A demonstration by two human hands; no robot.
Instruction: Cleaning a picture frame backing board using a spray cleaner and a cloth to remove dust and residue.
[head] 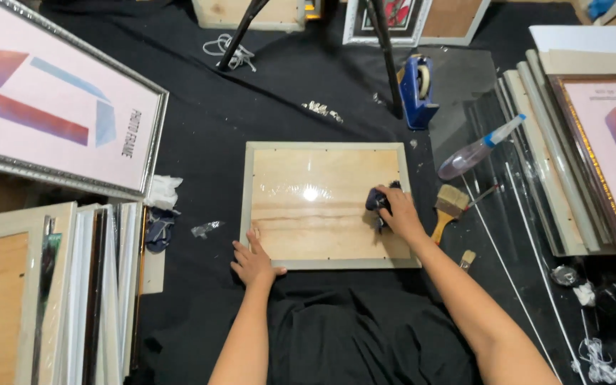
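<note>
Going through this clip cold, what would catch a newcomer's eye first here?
First, the pale picture frame lying flat on the black cloth at centre, its wood-coloured panel glaring under the light. The left hand presses its near-left corner while the right hand holds a dark cloth at its right edge. Next, the blue-nozzled spray bottle and brush just right, and the large silver-framed pink poster upper left.

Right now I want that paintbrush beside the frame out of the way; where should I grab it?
Take the paintbrush by its wooden handle, coming from the near right: the handle angles down towards you with bare cloth around it, while the bristles point away.
</note>
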